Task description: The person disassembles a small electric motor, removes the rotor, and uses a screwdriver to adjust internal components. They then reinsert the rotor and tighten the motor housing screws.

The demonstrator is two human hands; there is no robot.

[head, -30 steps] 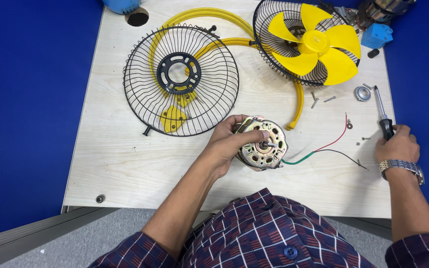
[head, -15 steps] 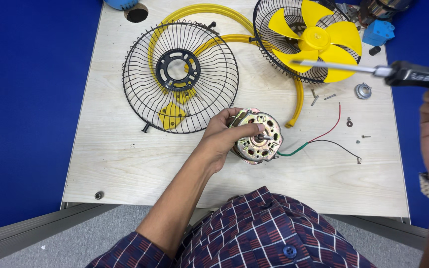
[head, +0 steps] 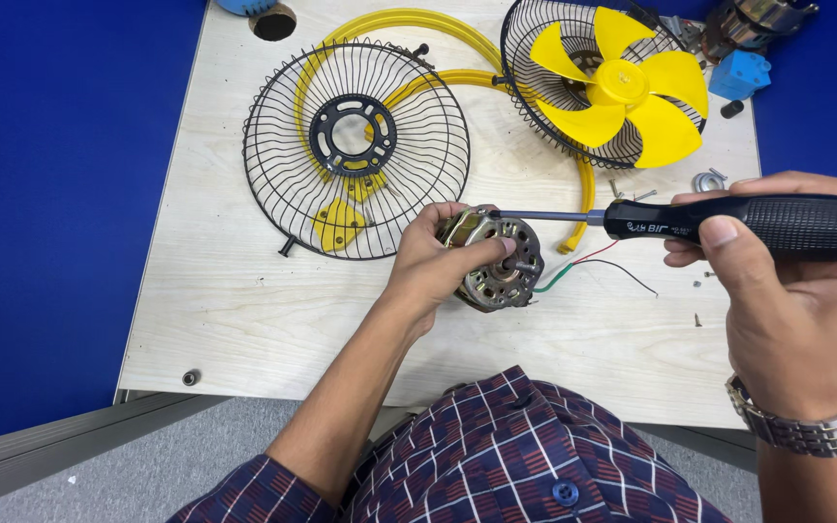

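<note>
My left hand [head: 435, 263] is gripping a round fan motor of dull brassy, stamped metal [head: 496, 260]. My right hand [head: 789, 291] is holding a screwdriver with a matt black, ribbed plastic handle and smooth steel shaft [head: 728, 221]. A black wire fan guard [head: 356, 150] is lying on the pale, matt wooden board [head: 244, 291], and a glossy yellow plastic fan blade [head: 627, 82] is shining beyond.

Bright, even overhead lighting; soft, short shadows beneath both hands on the pale table [head: 244, 291]. Focus sharp throughout, without glare; slight wide-angle stretching at the edges.
</note>
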